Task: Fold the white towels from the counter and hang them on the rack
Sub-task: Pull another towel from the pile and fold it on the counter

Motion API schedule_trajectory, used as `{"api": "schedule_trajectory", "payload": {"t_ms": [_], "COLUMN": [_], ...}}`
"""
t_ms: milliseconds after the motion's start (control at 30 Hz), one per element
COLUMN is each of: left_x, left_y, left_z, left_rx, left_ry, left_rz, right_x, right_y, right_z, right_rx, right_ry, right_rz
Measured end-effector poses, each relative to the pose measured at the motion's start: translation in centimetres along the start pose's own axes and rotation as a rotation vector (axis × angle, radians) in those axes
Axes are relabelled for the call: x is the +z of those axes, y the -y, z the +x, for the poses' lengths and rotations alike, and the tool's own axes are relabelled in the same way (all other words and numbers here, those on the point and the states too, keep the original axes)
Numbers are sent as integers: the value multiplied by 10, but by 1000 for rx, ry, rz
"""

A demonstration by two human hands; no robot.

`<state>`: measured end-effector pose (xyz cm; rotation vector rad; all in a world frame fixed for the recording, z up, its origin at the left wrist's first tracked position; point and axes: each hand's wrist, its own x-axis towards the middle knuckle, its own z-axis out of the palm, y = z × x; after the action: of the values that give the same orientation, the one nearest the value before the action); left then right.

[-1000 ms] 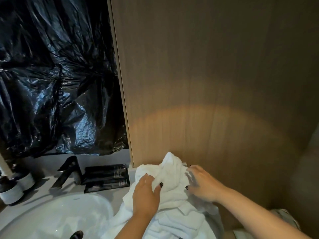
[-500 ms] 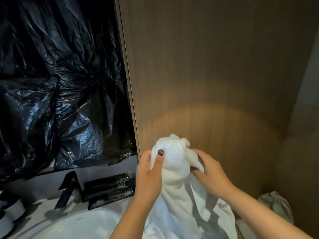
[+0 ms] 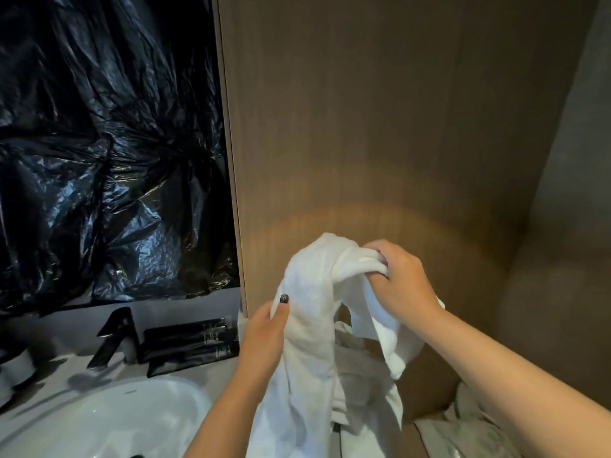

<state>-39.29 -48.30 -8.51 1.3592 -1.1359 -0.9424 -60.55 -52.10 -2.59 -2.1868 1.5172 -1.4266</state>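
since the earlier frame the white towel has risen to centre frame and spread between the hands. right hand grips its bunched top edge; left hand pinches its left fold. black packets lower left bear unreadable print.

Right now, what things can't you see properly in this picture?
Head view only:
- Towel rack: nowhere in the frame.
- White towel: bunched between the left hand and the right hand, its lower part cut off by the bottom edge.
- Sink basin: cut off by the bottom edge.
- Black packets beside the faucet: labels too small to read.
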Motion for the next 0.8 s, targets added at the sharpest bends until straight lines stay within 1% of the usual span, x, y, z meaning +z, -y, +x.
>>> {"api": "schedule_trajectory", "payload": {"t_ms": [67, 100, 167, 233, 300, 367, 467, 533, 567, 600, 667, 733, 800], "left_x": [15, 22, 37, 48, 54, 59, 71, 78, 80, 79, 75, 68, 61], "left_y": [13, 19, 19, 10, -6, -21, -39, -45, -47, -50, -54, -54, -51], "left_z": [-17, -26, -43, -57, -67, -76, -91, -99, -102, -104, -103, -101, -102], "left_rx": [-44, -45, -48, -61, -48, 4, 51, 64, 69, 74, 83, 67, 47], "left_ry": [61, 66, 32, -26, -72, -97, -35, 39, 53, 41, -42, -138, -205], "left_rz": [1, -13, -90, -215, -290, -278, -179, -133, -131, -150, -177, -136, -101], "right_x": [-15, -22, -35, -48, -62, -73, -81, -81, -80, -81, -84, -84, -80], "right_y": [-7, -11, -21, -31, -40, -44, -35, -25, -22, -19, -10, 1, 13], "right_z": [-10, -14, -24, -34, -45, -57, -73, -80, -81, -81, -80, -76, -72], "right_rx": [51, 82, 151, 203, 190, 155, 54, -85, -150, -177, -117, -48, -26], "right_ry": [-4, 7, 70, 181, 302, 422, 516, 521, 499, 466, 385, 310, 300], "right_rz": [45, 75, 152, 199, 172, 154, 184, 168, 149, 145, 208, 238, 219]}}
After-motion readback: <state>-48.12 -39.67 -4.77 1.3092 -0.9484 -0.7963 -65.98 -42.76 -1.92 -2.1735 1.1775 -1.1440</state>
